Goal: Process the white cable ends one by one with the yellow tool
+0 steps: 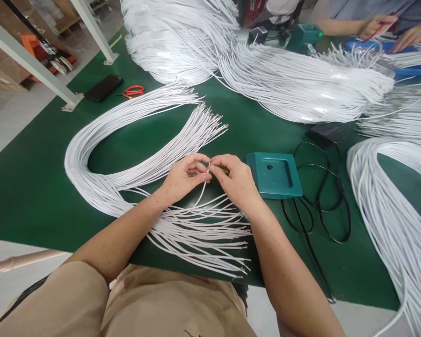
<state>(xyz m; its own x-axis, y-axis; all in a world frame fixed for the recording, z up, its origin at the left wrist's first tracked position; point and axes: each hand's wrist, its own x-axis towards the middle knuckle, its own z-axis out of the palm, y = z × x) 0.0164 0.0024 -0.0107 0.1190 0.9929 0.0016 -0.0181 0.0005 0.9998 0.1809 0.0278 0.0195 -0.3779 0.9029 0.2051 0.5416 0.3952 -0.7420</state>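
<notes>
My left hand (185,179) pinches a white cable (203,191) close to its end, between thumb and fingertips. At the cable's tip, the thumb and index finger of my right hand (235,180) are pressed together, touching my left fingertips. What exactly the tip looks like is hidden by the fingers. A small yellow-green piece (225,170) shows under my right fingers, too covered to name. Below both hands lies a loose fan of white cable ends (203,234). It belongs to a long bundle of white cables (82,150) curving round on the left, with its other ends at upper middle.
A teal device with a square recess (277,175) sits right of my hand, beside a coiled black cord (323,187). More cable bundles (301,84) lie behind and at right (382,196). Red-handled snips (133,91) and a black phone-like object (104,87) lie far left. A co-worker's hands (379,28) are at upper right.
</notes>
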